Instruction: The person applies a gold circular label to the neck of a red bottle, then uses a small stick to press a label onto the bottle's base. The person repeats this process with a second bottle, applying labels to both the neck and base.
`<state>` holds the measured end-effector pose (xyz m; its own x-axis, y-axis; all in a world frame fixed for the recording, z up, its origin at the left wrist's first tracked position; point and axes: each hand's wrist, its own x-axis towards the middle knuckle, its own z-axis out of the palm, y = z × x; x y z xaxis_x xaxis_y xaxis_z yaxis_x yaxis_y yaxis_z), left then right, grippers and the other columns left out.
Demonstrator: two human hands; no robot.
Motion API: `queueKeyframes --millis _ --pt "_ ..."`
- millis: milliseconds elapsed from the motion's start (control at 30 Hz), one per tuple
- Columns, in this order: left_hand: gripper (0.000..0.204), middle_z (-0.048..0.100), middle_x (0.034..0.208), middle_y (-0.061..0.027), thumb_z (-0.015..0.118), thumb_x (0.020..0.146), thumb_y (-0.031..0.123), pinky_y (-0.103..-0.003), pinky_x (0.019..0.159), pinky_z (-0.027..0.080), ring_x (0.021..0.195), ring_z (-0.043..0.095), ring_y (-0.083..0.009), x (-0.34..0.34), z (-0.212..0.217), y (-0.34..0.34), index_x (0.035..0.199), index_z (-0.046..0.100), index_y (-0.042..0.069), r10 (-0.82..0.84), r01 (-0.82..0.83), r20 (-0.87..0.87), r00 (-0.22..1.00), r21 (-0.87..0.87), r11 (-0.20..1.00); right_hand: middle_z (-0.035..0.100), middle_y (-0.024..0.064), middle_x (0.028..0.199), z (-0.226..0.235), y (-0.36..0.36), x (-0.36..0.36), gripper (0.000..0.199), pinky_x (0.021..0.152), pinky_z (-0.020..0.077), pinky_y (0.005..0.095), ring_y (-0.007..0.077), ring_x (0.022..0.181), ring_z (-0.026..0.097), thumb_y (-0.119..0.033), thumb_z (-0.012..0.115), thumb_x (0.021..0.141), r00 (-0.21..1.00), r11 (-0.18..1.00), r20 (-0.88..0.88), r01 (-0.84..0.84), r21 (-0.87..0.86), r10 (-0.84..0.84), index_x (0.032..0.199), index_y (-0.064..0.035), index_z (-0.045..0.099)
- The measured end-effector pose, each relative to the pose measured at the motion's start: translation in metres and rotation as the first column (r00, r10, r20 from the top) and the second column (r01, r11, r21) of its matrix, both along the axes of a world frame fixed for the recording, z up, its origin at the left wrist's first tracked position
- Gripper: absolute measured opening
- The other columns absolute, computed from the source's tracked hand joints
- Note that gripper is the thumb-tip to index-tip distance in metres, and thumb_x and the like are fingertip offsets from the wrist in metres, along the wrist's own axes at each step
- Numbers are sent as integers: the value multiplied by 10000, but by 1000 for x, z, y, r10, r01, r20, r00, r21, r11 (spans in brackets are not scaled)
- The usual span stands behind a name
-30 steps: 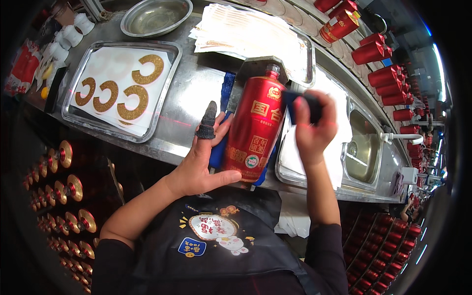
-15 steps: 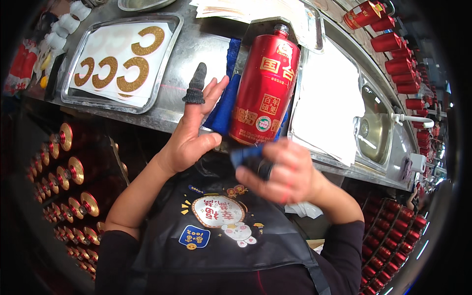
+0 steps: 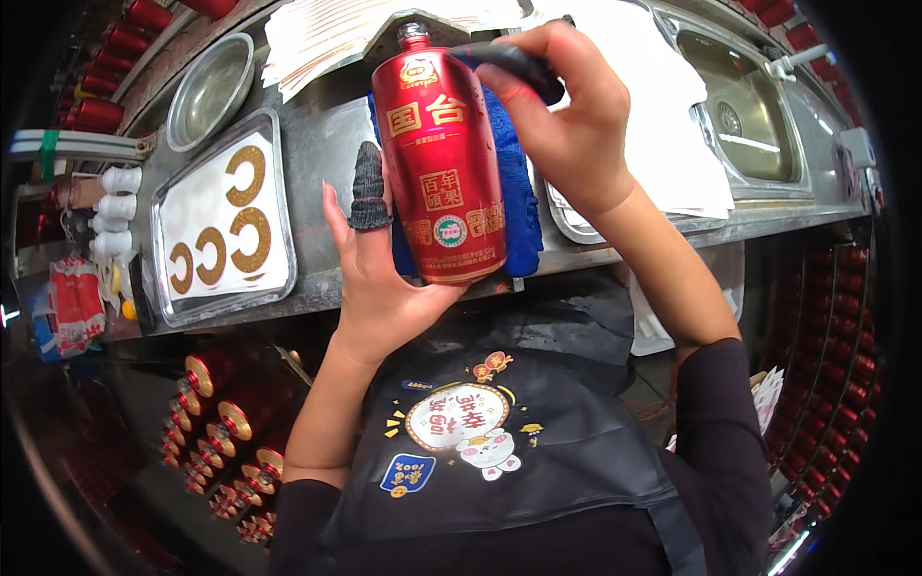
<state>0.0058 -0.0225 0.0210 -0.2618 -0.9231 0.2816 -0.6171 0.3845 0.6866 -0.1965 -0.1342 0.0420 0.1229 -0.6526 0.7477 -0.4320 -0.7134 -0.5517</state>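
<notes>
Left hand (image 3: 379,288) cradles the red bottle (image 3: 440,163) from seven o'clock; right hand (image 3: 567,110) grips a dark tool (image 3: 509,65), perhaps a marker, at its shoulder.

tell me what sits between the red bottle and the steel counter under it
In the head view, a folded blue cloth lies between the red bottle and the steel counter.

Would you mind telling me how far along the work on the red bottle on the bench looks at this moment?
In hand: the left hand steadies the red bottle, lying on a blue cloth, while the right hand presses a dark tool near its shoulder. Done: front labels are on. Left: gold ring pieces wait unused on the tray; the neck looks bare. Many red bottles lie below the bench; their state is unclear.
</notes>
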Motion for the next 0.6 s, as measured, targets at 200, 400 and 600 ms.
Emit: queueKeyframes --millis 200,400,600 --pt "1039 639 1346 -189 897 715 364 -556 1224 -68 1369 513 -339 11 -22 1 1483 327 -42 68 13 -266 962 292 956 634 49 791 -5 121 23 264 637 520 284 175 690 610 -57 792 728 958 984 -222 -173 50 180 987 -67 740" --pt "1006 636 1277 -199 945 688 259 -451 1123 375 1236 600 -333 2 -12 3 1440 334 -11 119 43 -438 891 344 938 681 43 844 -21 111 -6 188 687 519 260 80 785 626 -132 765 907 862 639 385 -96 763 -331 1001 -10 657" --pt "1183 520 1440 -223 956 675 262 -422 1130 368 1288 587 -313 7 -14 -2 1519 182 -33 63 98 -350 934 423 901 611 -11 896 -13 124 7 183 673 446 191 38 770 528 -114 756 926 971 876 198 19 481 -130 979 -25 606"
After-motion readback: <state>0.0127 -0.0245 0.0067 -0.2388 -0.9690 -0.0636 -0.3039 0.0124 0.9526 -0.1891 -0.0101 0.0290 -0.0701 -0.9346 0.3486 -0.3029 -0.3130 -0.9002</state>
